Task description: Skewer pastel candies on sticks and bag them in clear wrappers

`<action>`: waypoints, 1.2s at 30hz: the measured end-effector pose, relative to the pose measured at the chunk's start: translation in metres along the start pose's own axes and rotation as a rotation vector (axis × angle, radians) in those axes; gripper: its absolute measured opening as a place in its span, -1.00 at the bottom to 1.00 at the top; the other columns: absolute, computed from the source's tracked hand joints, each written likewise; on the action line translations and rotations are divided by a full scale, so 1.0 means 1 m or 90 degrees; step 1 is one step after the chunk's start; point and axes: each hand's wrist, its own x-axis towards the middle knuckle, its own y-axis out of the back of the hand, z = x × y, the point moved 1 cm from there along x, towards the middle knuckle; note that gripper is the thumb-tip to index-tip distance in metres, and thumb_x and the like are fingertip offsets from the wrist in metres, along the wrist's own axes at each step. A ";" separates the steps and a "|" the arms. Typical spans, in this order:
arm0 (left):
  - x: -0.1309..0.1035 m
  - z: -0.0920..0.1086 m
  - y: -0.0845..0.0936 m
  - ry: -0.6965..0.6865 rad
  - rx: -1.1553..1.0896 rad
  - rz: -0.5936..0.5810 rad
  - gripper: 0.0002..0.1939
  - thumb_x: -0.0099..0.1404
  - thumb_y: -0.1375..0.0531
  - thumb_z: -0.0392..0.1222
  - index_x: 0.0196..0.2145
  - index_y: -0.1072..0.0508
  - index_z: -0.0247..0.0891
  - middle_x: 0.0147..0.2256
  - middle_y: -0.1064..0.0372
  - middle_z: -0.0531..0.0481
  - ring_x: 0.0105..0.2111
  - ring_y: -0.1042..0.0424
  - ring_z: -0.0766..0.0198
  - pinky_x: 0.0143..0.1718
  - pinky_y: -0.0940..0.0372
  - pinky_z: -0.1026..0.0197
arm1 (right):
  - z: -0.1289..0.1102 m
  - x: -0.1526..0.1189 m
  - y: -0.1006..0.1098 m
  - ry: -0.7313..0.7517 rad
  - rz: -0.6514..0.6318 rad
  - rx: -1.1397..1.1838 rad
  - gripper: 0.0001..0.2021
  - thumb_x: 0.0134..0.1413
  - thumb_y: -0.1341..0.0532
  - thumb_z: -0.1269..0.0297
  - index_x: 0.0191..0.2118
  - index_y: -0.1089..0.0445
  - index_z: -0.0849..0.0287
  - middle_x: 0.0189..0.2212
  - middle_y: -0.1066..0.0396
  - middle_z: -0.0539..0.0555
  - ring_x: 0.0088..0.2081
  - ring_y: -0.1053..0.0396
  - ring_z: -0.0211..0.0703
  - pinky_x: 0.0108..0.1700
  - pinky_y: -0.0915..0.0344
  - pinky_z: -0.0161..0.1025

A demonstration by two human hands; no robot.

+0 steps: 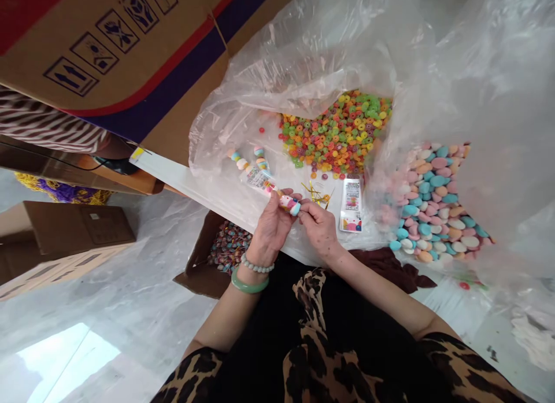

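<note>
My left hand (277, 218) is closed around a small printed candy bag (286, 202), with colourful sweets showing inside. The fingertips of my right hand (317, 221) pinch the bag's near end, beside a pale blue piece. Just beyond my left hand lie filled candy bags (255, 174) with pastel sweets in them. Gold twist ties (318, 193) are scattered behind my right hand. To their right, a stack of flat printed bags (351, 203) rests on the plastic sheet.
Ring-shaped gummies (338, 131) are heaped on clear plastic (243, 111) at the back. Pastel oval candies (437, 200) fill another bag at right. Below the table's left edge, a carton (197, 264) holds many wrapped sweets. A large cardboard box (182, 62) and another person's striped sleeve (47, 122) are at left.
</note>
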 end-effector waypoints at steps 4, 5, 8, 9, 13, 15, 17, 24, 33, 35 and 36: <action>0.002 0.015 0.009 -0.096 0.059 0.036 -0.63 0.10 -0.41 -0.11 -0.18 -0.44 -0.27 -0.29 -0.51 -0.05 -0.25 -0.54 0.17 -0.16 -0.36 0.15 | -0.004 0.000 0.007 -0.007 -0.054 0.006 -0.83 0.10 -0.16 0.17 -0.44 -0.39 0.09 -0.54 -0.36 -0.05 -0.44 -0.28 -0.22 -0.32 -0.19 -0.27; 0.002 0.017 0.010 -0.100 0.064 0.040 -0.62 0.09 -0.42 -0.14 -0.18 -0.43 -0.27 -0.30 -0.51 -0.04 -0.26 -0.54 0.18 -0.19 -0.36 0.17 | -0.005 0.001 0.007 -0.023 -0.064 0.024 -0.81 0.09 -0.16 0.15 -0.46 -0.39 0.09 -0.55 -0.34 -0.06 -0.46 -0.26 -0.22 -0.34 -0.18 -0.27; 0.001 0.016 0.009 -0.083 0.066 0.039 -0.62 0.11 -0.40 -0.13 -0.16 -0.43 -0.26 -0.28 -0.52 -0.04 -0.25 -0.55 0.19 -0.23 -0.37 0.21 | -0.007 0.004 0.007 -0.090 -0.069 0.091 -0.76 0.02 -0.22 0.09 -0.55 -0.33 0.10 -0.62 -0.26 -0.08 -0.51 -0.18 -0.25 -0.41 -0.12 -0.27; 0.000 0.015 0.008 -0.080 0.067 0.043 -0.63 0.12 -0.39 -0.12 -0.15 -0.43 -0.25 -0.27 -0.52 -0.05 -0.24 -0.55 0.19 -0.22 -0.37 0.21 | -0.006 0.005 0.006 -0.115 -0.072 0.117 -0.74 -0.02 -0.24 0.09 -0.58 -0.30 0.10 -0.65 -0.22 -0.09 -0.53 -0.15 -0.26 -0.43 -0.10 -0.27; -0.002 0.007 0.005 -0.068 0.079 0.070 -0.62 0.15 -0.37 -0.02 -0.15 -0.43 -0.26 -0.26 -0.51 -0.07 -0.21 -0.54 0.16 -0.19 -0.37 0.18 | -0.001 0.009 0.000 -0.178 -0.079 0.166 -0.70 -0.12 -0.28 0.10 -0.66 -0.22 0.10 -0.70 -0.15 -0.11 -0.58 -0.05 -0.29 -0.48 -0.03 -0.28; -0.003 0.002 0.003 -0.068 0.092 0.067 -0.60 0.16 -0.35 0.02 -0.15 -0.43 -0.27 -0.27 -0.51 -0.08 -0.20 -0.54 0.16 -0.17 -0.37 0.17 | 0.002 0.009 -0.002 -0.178 -0.064 0.131 -0.67 -0.12 -0.28 0.09 -0.67 -0.20 0.10 -0.70 -0.14 -0.11 -0.56 -0.07 -0.28 -0.47 -0.04 -0.28; -0.004 -0.003 0.002 -0.071 0.109 0.066 -0.60 0.17 -0.34 0.04 -0.16 -0.44 -0.29 -0.29 -0.51 -0.08 -0.21 -0.53 0.19 -0.15 -0.37 0.17 | 0.004 0.009 -0.003 -0.164 -0.049 0.082 -0.63 -0.09 -0.28 0.05 -0.68 -0.18 0.11 -0.68 -0.15 -0.10 -0.54 -0.09 -0.27 -0.44 -0.06 -0.28; 0.000 -0.005 0.004 -0.032 0.145 0.050 -0.60 0.13 -0.35 0.06 -0.23 -0.47 -0.32 -0.37 -0.51 -0.05 -0.38 -0.48 0.31 -0.27 -0.34 0.26 | 0.008 0.011 -0.003 -0.133 -0.026 0.031 -0.66 0.01 -0.23 0.03 -0.62 -0.25 0.10 -0.64 -0.16 -0.10 -0.51 -0.12 -0.25 -0.42 -0.07 -0.29; 0.002 0.010 0.002 -0.041 0.138 0.164 -0.59 0.03 -0.41 0.03 -0.33 -0.42 -0.31 -0.43 -0.49 -0.02 -0.46 -0.50 0.26 -0.36 -0.32 0.23 | -0.006 0.003 0.011 0.105 -0.060 -0.252 -0.81 0.20 -0.13 0.17 -0.39 -0.38 0.10 -0.43 -0.42 0.03 -0.36 -0.33 -0.16 -0.30 -0.10 -0.25; 0.001 0.010 0.002 -0.056 0.145 0.161 -0.60 0.04 -0.40 0.05 -0.33 -0.43 -0.31 -0.44 -0.48 0.00 -0.47 -0.48 0.30 -0.38 -0.31 0.25 | -0.007 0.003 0.011 0.135 -0.056 -0.296 -0.76 0.24 -0.09 0.15 -0.38 -0.39 0.11 -0.42 -0.45 0.05 -0.35 -0.34 -0.15 -0.31 -0.08 -0.24; 0.000 0.009 0.002 -0.061 0.146 0.156 -0.60 0.05 -0.39 0.06 -0.34 -0.43 -0.30 -0.45 -0.47 0.01 -0.48 -0.47 0.31 -0.39 -0.31 0.26 | -0.008 0.004 0.010 0.132 -0.052 -0.311 -0.75 0.25 -0.09 0.14 -0.39 -0.39 0.10 -0.43 -0.45 0.05 -0.36 -0.34 -0.16 -0.32 -0.06 -0.25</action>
